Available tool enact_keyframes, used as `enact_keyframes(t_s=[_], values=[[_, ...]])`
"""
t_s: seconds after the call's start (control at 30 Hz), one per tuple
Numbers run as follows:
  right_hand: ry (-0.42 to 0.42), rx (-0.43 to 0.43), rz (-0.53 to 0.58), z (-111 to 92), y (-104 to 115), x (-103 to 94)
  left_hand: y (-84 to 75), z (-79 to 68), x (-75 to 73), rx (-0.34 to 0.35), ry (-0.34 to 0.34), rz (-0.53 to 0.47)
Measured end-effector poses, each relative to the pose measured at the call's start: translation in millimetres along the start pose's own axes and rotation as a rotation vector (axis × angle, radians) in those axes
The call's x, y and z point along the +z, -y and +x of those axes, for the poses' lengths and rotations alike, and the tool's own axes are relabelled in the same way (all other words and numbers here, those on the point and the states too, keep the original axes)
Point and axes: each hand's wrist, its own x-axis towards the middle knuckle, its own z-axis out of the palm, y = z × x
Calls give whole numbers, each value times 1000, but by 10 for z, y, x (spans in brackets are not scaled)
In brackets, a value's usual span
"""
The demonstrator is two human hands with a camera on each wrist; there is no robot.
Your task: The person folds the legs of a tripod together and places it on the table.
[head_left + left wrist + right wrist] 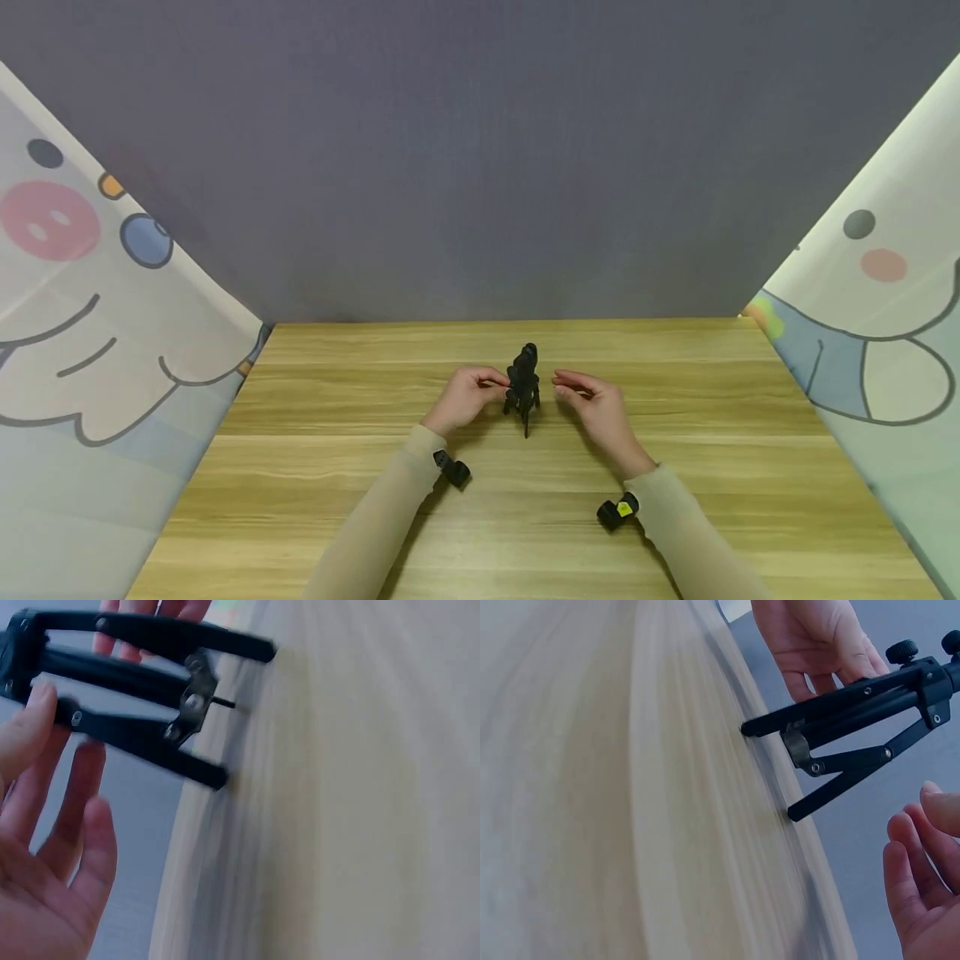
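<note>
A small black tripod (524, 377) stands near the table's far middle, its legs partly spread. My left hand (462, 400) pinches it from the left; in the left wrist view the thumb (39, 712) lies at a leg hinge. The metal brace (193, 701) between the legs shows there too. My right hand (602, 414) is just right of the tripod, apart from it, fingers loosely bent around nothing. From the right wrist, two round knobs (901, 651) show on the tripod's upper part, and the leg tips (799, 812) reach down to the wood.
The wood-grain table (525, 517) runs back to a grey upright panel (480, 167). Cartoon-printed cloths (75, 333) flank the table on both sides. Each sleeve cuff carries a black strapped device, such as the right one (617, 512).
</note>
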Motion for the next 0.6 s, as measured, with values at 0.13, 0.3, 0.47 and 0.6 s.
enact_keyframes(t_s=[0.13, 0.3, 0.47, 0.6], values=[[-7, -6, -31, -15, -1, -42, -12, -70, 47, -7, -17, 49], [-14, -22, -60, -22, -10, -51, -64, -223, 164, -3, -37, 147], [4, -33, -62, -25, -20, -33, -129, -287, 277, 13, -109, 245], [22, -20, -43, -20, -14, 0, -160, -282, 332, 7, -162, 312]])
